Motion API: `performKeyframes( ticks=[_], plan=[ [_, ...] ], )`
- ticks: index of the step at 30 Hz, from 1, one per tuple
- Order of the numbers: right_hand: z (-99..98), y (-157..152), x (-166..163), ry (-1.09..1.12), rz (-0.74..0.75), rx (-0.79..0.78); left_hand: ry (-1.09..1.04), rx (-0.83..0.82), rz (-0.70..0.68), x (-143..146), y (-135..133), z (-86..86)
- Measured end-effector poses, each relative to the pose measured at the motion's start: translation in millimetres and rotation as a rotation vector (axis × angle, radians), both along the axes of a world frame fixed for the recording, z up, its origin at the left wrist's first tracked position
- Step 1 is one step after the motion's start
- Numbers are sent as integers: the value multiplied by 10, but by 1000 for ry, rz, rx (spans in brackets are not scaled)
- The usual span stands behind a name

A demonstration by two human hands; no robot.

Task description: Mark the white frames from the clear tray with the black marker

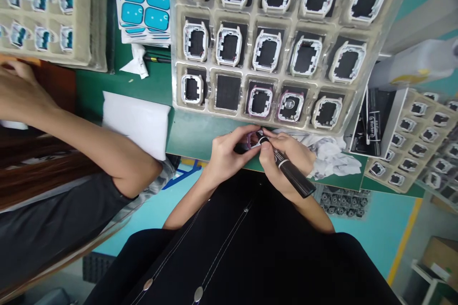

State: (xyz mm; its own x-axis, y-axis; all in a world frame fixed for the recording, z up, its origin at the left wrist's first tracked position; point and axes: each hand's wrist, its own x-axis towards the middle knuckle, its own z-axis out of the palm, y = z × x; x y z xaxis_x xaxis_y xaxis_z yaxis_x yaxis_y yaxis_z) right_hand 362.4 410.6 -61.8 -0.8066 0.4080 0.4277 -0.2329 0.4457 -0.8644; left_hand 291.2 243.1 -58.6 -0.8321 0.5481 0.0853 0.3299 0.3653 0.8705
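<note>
Green bench: left hand pinches one watch frame (pink-edged), right hand fingers grip one black pen.

Left hand and right hand together, fingers curled, forearms converging

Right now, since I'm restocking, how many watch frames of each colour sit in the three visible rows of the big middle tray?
White frames: 12
Purple frames: 2
Total: 14 frames in the tray; one pocket in the nearest row holds none.
</note>
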Motion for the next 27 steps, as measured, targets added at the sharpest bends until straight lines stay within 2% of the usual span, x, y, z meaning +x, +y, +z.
performKeyframes(
  ticks=[5,7,15,20,27],
  plan=[
    [-103,-27,43,103,17,-262,-231,198,9,-49,26,37],
    [-125,-30,49,135,43,-308,-306,225,18,-63,20,47],
    [-129,-21,-6,249,52,-376,-331,326,16,-49,10,37],
    [-168,-13,38,172,39,-339,-332,332,18,-35,14,40],
    [-193,-65,94,102,-7,-422,-395,324,57,-32,32,28]
  ],
)
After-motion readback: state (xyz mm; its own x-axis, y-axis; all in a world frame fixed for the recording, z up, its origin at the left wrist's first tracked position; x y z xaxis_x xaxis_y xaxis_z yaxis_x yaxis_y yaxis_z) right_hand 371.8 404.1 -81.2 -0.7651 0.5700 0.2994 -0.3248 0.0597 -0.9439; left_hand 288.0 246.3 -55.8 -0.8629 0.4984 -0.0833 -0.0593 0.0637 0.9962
